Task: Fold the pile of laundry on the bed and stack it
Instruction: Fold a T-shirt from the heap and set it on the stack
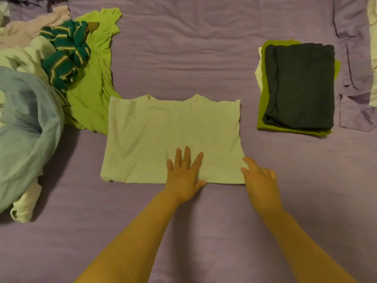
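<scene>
The bed sheet (204,48) is a plain muted purple all over. In the middle lies a pale white T-shirt (173,137), plain, with a faint greenish cast. On the left, the pile holds a bright lime-green garment (93,78), plain; a striped piece (65,52) in dark teal with thin yellowish and pale bands; a light blue cloth (26,123), plain; a pale lilac-pink piece (30,27); and some whitish-green fabric (24,207). On the right, the stack shows a dark charcoal grey folded garment (302,86) on top, a lime-green layer (265,123) beneath it, and a sliver of white (258,72) at its left edge.
</scene>
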Motion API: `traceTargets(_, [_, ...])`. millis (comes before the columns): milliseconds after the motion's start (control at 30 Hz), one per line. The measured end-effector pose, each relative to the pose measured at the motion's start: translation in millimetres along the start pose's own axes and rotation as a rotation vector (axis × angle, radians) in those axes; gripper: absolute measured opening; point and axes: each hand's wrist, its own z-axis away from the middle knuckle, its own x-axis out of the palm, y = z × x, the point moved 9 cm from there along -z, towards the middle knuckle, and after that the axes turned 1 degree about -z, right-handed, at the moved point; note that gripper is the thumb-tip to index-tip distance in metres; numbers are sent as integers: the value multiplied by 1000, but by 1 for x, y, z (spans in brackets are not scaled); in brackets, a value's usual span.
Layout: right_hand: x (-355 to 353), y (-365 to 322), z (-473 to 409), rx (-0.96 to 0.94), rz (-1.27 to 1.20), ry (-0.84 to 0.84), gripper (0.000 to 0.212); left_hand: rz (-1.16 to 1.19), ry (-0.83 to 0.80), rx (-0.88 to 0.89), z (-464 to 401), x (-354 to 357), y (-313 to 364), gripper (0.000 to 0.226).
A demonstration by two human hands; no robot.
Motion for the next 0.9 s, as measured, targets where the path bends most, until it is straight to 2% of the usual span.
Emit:
traceTargets(100, [-6,-28,3,-101,-17,124,35,14,-11,-3,1,-1,-2,65])
traceTargets(200, [-8,-64,5,-267,1,210,35,-75,81,-21,3,-6,-10,58])
traceTargets(267, [9,-87,1,-407,-20,113,40,-77,151,-118,7,-9,-32,61])
traceTargets(333, [39,-108,-4,-493,-66,-79,46,-49,187,-220,12,-12,-64,65])
traceTargets(400, [61,-119,-7,-560,74,-130,50,-83,185,-235,19,-14,-89,66])
traceTargets(500, [74,-105,-17,-423,258,-76,51,-112,186,-197,35,-23,-115,66])
traceTargets(600, [66,-121,-14,-265,232,24,51,-22,315,-216,56,-48,-144,60])
traceTargets(633, [69,-139,-12,-283,214,24,52,11,378,-234,64,-57,-156,56])
traceTargets(700, [89,-181,-8,-389,207,-95,53,75,464,-274,79,-70,-179,56])
traceTargets(800, [120,-222,-6,-481,236,-251,54,197,469,-356,93,-72,-213,64])
traceTargets(900, [129,-242,-11,-472,233,-248,50,509,465,-479,101,-61,-245,42])
